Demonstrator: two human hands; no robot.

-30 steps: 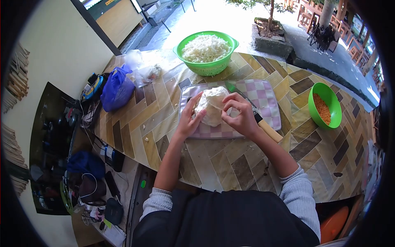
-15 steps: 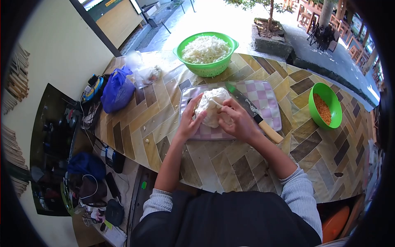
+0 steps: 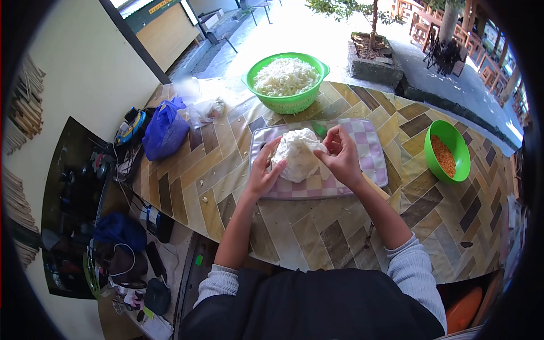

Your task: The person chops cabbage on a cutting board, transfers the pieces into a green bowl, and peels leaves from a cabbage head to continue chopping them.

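A white, lumpy, dough-like mass (image 3: 299,154) rests on a pink and white checked board (image 3: 368,148). Against its left side lies my left hand (image 3: 264,170), thumb and fingers spread around the edge. My right hand (image 3: 340,152) pinches a bit of the mass at its upper right and pulls it outward. Behind my right hand and wrist, the knife is mostly hidden; part of its green blade (image 3: 319,130) and its wooden handle (image 3: 375,188) show.
Beyond the board stands a green colander (image 3: 286,105) heaped with white shreds. A green bowl (image 3: 463,148) of orange crumbs is at the right. A blue plastic bag (image 3: 164,133) and a clear bag (image 3: 204,110) lie at the left of the patterned table (image 3: 294,232).
My right hand has moved up and right, drawing a piece of the white mass outward and covering more of the knife. The whole view has shifted slightly, with things lower in the frame.
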